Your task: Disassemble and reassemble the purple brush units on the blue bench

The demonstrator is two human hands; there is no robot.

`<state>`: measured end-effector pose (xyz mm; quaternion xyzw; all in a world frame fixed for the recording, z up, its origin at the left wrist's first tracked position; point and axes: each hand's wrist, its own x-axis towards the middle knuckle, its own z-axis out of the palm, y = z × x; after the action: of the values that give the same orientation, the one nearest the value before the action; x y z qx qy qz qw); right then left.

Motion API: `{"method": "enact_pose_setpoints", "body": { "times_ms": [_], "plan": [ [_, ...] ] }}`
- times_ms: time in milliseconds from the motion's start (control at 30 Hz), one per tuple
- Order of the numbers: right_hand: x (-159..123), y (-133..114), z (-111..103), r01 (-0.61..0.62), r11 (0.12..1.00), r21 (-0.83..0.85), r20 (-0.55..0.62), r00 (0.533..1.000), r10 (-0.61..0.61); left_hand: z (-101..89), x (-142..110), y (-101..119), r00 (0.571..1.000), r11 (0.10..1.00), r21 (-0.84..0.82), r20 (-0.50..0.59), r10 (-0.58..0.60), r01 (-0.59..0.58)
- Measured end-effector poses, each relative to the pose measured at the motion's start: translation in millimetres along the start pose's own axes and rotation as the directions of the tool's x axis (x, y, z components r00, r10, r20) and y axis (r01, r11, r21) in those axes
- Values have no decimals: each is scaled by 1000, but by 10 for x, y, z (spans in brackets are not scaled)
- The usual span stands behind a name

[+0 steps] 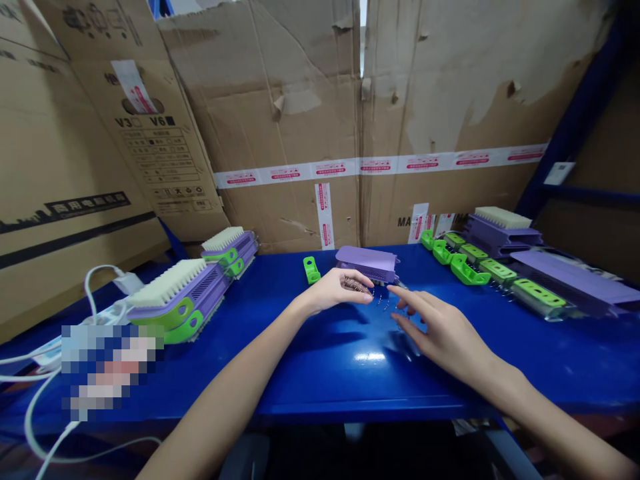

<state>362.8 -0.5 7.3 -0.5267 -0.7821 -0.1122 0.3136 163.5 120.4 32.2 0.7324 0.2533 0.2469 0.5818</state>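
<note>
My left hand (336, 291) is curled, palm turned inward, around several small shiny metal springs (356, 285). My right hand (434, 321) is open just to the right of it, fingers and thumb apart. Between the two hands, a few more thin spring-like metal pieces (386, 307) lie on or just above the blue table; I cannot tell which. Right behind my hands is a purple plastic housing (367, 260), lying flat. A bright green plastic part (311, 269) with a hole rests left of it, close to my left wrist.
At left stand purple-and-green brush units (173, 293) with cream bristles, beside white cables (37, 420) and a power strip. Green parts (467, 270), a row of green-topped clear pieces (540, 293) and purple housings (575, 273) line the right. Cardboard (280, 120) walls the back of the blue table (320, 387).
</note>
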Motion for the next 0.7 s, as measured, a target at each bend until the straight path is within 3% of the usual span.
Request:
{"method": "enact_pose_setpoints", "body": {
  "times_ms": [200,400,600,700],
  "plan": [
    [-66,43,45,-41,999,-14,129,991,42,-11,17,-53,1000,999,-30,17,25,-24],
    [-90,105,7,-97,995,-3,80,992,97,-8,12,-28,999,999,-50,-30,14,-15],
    [-158,127,19,-69,997,-27,170,983,73,-17,17,-38,998,999,-38,-59,13,-15],
    [-195,141,31,-75,997,21,150,986,71,-22,21,-19,997,999,-30,-81,18,-20]
  ]
}}
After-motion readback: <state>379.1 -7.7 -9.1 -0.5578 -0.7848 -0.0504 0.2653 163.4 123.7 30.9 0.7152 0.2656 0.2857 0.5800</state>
